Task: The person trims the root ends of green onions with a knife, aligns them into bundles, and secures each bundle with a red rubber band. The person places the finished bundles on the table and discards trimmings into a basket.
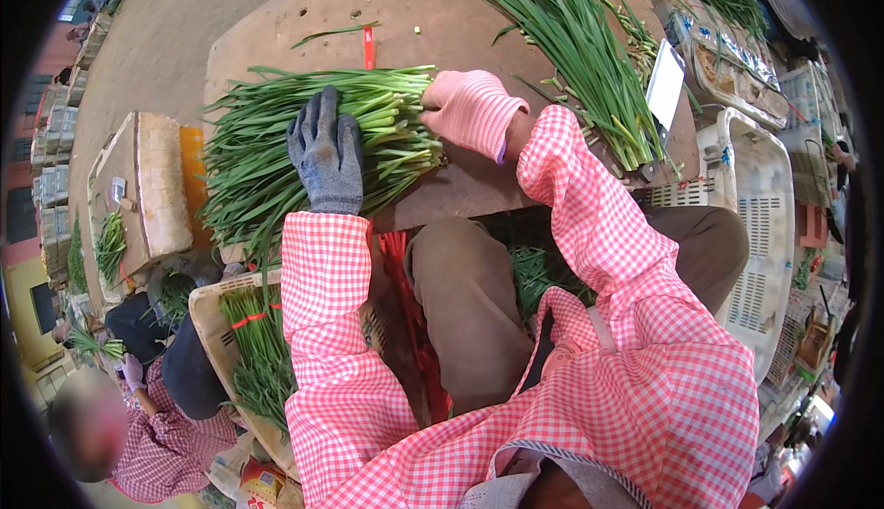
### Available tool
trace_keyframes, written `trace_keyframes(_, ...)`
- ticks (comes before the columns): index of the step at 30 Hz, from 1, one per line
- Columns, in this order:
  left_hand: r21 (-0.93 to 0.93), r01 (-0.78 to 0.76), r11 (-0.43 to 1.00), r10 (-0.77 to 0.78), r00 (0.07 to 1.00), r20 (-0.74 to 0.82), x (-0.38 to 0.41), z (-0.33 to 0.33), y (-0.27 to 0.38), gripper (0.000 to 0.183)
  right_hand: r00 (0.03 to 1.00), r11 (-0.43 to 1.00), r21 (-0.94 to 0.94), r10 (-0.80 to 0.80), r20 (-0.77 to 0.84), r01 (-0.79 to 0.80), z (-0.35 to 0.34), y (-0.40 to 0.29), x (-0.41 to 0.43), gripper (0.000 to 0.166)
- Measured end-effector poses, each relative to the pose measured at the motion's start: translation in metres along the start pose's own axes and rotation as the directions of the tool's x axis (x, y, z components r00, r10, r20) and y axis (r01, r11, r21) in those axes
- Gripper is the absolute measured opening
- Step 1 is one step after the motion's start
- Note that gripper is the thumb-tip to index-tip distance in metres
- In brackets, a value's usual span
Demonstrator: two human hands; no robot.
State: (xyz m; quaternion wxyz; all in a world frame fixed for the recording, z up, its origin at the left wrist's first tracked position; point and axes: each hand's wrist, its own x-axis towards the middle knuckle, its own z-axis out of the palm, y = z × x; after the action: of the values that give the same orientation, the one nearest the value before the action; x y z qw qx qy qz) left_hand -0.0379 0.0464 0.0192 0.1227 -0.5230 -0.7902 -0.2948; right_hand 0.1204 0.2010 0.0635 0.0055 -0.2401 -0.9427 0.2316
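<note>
A big pile of green garlic chives (255, 143) lies across the brown board (276, 39), its pale cut stems pointing right. My left hand (324, 153), in a grey-blue knit glove, rests flat on top of the pile with fingers spread. My right hand (466, 105), in a pink striped glove, is at the stem ends, its fingertips touching or close to them; whether they pinch a stem is hidden. A red strap (369, 47) sticks out beyond the pile. More chives (573, 46) lie at the upper right, beside a cleaver with a broad blade (665, 87).
A white plastic crate (763, 198) stands right of the board. At lower left a crate (207, 315) holds chives tied with red bands (248, 320). A co-worker (166, 440) sits at the left near another board (124, 191). Red straps (407, 302) hang beside my knee.
</note>
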Motion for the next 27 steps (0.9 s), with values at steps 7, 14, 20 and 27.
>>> trace_keyframes(7, -0.047, -0.023, 0.999, 0.024, 1.0, 0.005, -0.003, -0.003, 0.002, 0.042, 0.995, 0.997, -0.073, 0.033, -0.096, -0.04, -0.016, 0.032, -0.022, 0.024)
trace_keyframes(14, -0.024, -0.022, 0.999, 0.022, 1.0, 0.018, -0.006, -0.008, 0.001, 0.045, 0.901, 0.828, -0.395, 0.274, -0.336, -0.399, -0.132, 0.14, -0.106, 0.021)
trace_keyframes(20, 0.083, -0.049, 0.995, 0.032, 0.979, 0.2, -0.006, -0.022, 0.011, 0.092, 0.758, 0.584, -0.496, 0.576, -0.305, -0.643, -0.171, 0.155, -0.156, 0.023)
trace_keyframes(27, 0.195, -0.125, 0.973, 0.065, 0.956, 0.287, -0.019, -0.037, 0.025, 0.12, 0.953, 0.904, -0.304, 0.28, -0.113, -0.301, -0.102, 0.108, -0.117, 0.032)
